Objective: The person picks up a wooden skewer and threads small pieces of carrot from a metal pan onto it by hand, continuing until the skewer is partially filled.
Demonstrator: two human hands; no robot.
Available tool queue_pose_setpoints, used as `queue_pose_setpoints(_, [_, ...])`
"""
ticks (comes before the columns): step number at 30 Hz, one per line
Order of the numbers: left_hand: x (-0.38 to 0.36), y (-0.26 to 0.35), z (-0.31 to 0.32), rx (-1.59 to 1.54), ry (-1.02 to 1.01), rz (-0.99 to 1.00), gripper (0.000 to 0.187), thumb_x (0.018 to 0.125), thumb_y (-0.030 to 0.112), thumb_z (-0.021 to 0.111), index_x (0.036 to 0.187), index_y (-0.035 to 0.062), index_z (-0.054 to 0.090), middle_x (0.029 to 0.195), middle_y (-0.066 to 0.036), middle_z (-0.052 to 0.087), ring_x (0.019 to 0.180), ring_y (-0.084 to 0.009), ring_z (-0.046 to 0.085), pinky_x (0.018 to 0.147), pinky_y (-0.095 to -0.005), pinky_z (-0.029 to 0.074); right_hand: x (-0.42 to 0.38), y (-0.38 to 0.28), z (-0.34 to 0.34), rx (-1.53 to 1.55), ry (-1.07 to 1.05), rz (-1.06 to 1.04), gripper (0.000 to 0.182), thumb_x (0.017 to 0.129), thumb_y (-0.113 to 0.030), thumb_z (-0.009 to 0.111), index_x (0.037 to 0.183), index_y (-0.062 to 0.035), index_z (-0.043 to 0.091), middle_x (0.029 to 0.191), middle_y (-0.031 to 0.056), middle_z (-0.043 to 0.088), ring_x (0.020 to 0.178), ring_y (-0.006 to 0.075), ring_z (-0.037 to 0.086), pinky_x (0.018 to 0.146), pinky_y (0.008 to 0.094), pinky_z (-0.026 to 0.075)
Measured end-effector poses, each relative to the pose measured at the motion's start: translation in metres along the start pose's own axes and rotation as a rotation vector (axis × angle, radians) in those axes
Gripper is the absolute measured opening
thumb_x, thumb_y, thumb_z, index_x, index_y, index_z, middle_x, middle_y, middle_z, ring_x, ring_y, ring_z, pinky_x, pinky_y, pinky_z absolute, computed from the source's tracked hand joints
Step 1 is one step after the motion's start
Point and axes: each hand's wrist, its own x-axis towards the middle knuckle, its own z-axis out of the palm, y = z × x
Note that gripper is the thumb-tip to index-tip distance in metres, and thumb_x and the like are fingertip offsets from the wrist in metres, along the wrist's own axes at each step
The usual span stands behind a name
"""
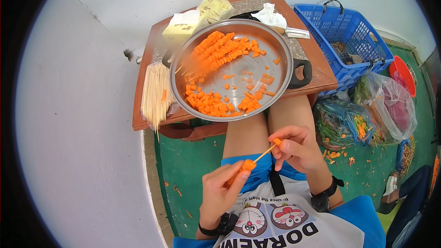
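Note:
My left hand (224, 184) is closed around a wooden skewer (263, 154) with carrot pieces (248, 165) threaded on it, low over my lap. At the skewer's other end, my right hand (296, 147) pinches a small carrot cube (277, 141) between thumb and fingers, right at the tip. Beyond both hands a wide steel pan (288, 64) with black handles rests on a small table. Inside it, loose carrot cubes (209, 104) lie along the near side, and filled carrot skewers (220, 50) are stacked at the far left.
A bundle of bare skewers (156, 94) lies left of the pan on the wooden table (317, 76). Behind stands a tissue pack (181, 25). On the right are a blue crate (335, 64), a red basin (404, 76) and plastic bags (344, 121) of vegetables on the green floor.

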Motion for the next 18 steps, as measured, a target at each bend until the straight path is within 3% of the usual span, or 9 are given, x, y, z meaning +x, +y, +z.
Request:
queue_pose_setpoints(6, [-0.001,-0.001,0.001,-0.064,-0.021,0.059,0.018,0.074,0.009,0.057,0.087,-0.0037,0.057,0.055,-0.005,0.049,0.046,-0.0073,0.041,0.041,-0.0196,0.03,-0.005,-0.021,0.011,-0.422,0.0,-0.097,0.02,0.072,0.002,0.054,0.091,0.0041,0.055,0.077,0.0092,0.054,0.067,0.0124,0.055,0.055,0.0233,0.052])
queue_pose_setpoints(12, [0.0,0.002,-0.005,-0.341,-0.206,-0.247,0.019,0.074,0.007,0.054,0.085,-0.0081,0.056,0.056,-0.004,0.048,0.049,-0.0051,0.041,0.042,-0.0167,0.03,-0.011,-0.033,0.018,-0.735,-0.117,-0.216,0.019,0.071,0.004,0.055,0.089,0.0042,0.056,0.076,0.0097,0.054,0.065,0.0132,0.055,0.055,0.0208,0.05])
queue_pose_setpoints(15, [0.001,-0.006,-0.008,-0.536,-0.385,-0.31,0.018,0.075,0.006,0.055,0.09,-0.003,0.057,0.061,-0.004,0.054,0.049,-0.0032,0.042,0.041,-0.0172,0.03,-0.012,-0.039,0.021,-0.636,-0.143,-0.124,0.018,0.071,0.004,0.055,0.089,0.0041,0.057,0.076,0.0091,0.054,0.066,0.0123,0.055,0.054,0.0204,0.05])
queue_pose_setpoints(17, [0.002,-0.003,-0.003,-0.218,-0.153,0.019,0.019,0.074,0.007,0.056,0.09,-0.0028,0.057,0.059,-0.003,0.053,0.049,-0.0032,0.042,0.041,-0.0177,0.03,-0.011,-0.034,0.02,-0.595,-0.086,-0.113,0.018,0.071,0.004,0.055,0.089,0.0043,0.056,0.076,0.0092,0.054,0.066,0.0121,0.054,0.054,0.0206,0.05])
queue_pose_setpoints(18, [0.003,-0.001,-0.002,-0.216,-0.154,0.021,0.019,0.074,0.007,0.056,0.09,-0.0028,0.057,0.059,-0.003,0.053,0.049,-0.0032,0.042,0.041,-0.0177,0.03,-0.011,-0.032,0.021,-0.554,-0.03,-0.101,0.019,0.071,0.005,0.056,0.089,0.0045,0.056,0.076,0.0093,0.054,0.066,0.0119,0.054,0.055,0.0207,0.05])
